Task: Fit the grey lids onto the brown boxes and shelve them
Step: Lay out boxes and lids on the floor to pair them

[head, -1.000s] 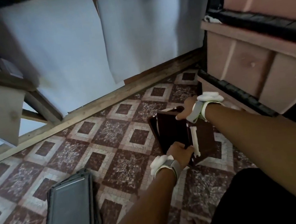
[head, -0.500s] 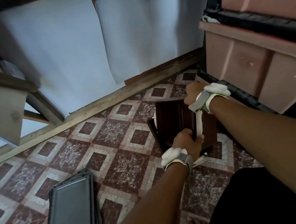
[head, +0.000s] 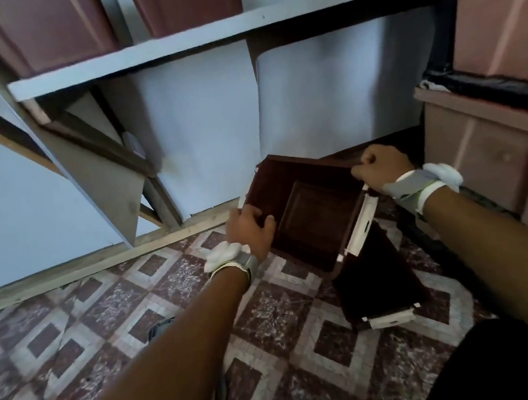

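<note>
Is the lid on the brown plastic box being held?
Off. The brown plastic box shows its bare inner floor between the left hand and right hand; nothing covers it.

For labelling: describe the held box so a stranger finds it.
Under the grey shelf, above the tiled floor, is an open brown box. The left hand and right hand grip opposite rims. Unlike the second brown box lying on the floor, it tilts its empty inside toward the camera.
</note>
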`<action>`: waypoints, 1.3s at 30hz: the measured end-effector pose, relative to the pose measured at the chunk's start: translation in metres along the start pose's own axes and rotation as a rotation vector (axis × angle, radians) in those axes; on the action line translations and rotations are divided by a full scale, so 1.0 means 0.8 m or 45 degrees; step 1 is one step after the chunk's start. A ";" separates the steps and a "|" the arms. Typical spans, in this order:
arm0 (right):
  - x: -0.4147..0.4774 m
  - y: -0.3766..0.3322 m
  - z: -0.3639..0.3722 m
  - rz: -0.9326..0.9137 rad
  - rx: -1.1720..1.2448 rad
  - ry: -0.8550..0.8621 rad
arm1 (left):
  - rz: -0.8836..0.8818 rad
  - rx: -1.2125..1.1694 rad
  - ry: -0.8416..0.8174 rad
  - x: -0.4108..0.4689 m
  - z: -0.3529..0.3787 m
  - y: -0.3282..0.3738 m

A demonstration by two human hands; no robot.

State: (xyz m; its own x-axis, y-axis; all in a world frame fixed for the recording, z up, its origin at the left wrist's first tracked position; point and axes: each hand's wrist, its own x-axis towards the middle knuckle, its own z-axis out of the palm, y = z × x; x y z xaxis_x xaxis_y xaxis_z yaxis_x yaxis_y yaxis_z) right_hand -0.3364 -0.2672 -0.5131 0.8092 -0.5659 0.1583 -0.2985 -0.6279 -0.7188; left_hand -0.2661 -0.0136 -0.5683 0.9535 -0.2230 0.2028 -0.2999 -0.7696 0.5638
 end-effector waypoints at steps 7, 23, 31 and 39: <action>-0.025 -0.063 0.034 -0.016 0.276 -0.254 | -0.352 0.111 0.149 0.002 -0.113 -0.120; -0.161 -0.032 0.220 0.372 0.109 -0.452 | -0.838 -0.249 0.301 -0.104 -0.087 -0.231; -0.203 0.058 0.267 0.611 -0.028 -0.475 | -1.096 -0.173 -0.175 -0.143 0.009 -0.282; -0.228 0.124 0.321 0.690 -0.173 -0.436 | -1.236 -0.091 -0.451 -0.157 0.088 -0.332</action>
State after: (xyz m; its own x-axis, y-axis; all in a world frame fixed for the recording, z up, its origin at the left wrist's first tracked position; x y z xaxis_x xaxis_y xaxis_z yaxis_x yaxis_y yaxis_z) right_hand -0.3836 -0.0894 -0.7873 0.6346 -0.6332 -0.4430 -0.7526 -0.3760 -0.5406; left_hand -0.3037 0.1768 -0.8001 0.7369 0.3024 -0.6046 0.6124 -0.6775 0.4074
